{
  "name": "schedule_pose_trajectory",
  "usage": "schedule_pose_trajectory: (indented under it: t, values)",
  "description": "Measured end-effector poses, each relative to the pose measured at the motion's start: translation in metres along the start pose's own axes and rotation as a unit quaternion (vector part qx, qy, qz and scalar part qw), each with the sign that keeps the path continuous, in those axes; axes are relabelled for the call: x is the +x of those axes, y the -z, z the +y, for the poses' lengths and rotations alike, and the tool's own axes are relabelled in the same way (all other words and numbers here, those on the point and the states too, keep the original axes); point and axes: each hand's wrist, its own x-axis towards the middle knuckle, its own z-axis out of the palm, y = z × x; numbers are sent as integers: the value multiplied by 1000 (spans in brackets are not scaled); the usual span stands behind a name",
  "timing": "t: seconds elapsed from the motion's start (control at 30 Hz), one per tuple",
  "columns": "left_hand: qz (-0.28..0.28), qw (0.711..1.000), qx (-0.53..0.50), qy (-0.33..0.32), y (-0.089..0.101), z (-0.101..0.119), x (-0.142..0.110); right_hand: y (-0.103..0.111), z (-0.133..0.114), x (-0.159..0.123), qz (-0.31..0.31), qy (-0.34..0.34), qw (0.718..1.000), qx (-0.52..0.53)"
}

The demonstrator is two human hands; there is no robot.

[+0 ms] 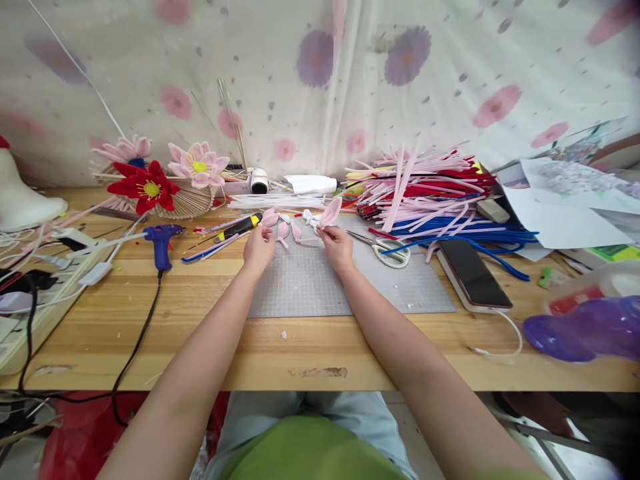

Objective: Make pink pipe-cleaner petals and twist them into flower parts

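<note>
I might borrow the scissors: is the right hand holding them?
No, the scissors lie on the mat, while the right hand holds a pink petal.

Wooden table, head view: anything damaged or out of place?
Yes, minor. The wooden table has a dark, rough patch near its front edge, possibly chipped; it breaks the otherwise smooth surface. A small white scrap also lies loose in front of the gray mat.
</note>
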Motion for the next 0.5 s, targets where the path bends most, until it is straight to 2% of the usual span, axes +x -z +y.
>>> schedule_pose_trajectory:
  t: [0.1,0.2,0.37,0.5]
  values:
    - [-34,989,138,30,-2,8,3,-3,-1,-2,-31,-13,999,35]
    - [-81,973,214,40,-7,12,8,-11,-3,-7,-67,-20,995,75]
    - [-109,956,270,23,-10,9,18,-18,-8,-12,-141,-23,984,107]
    - [-111,959,262,4,-1,0,18,-17,-8,-14,-157,-10,984,87]
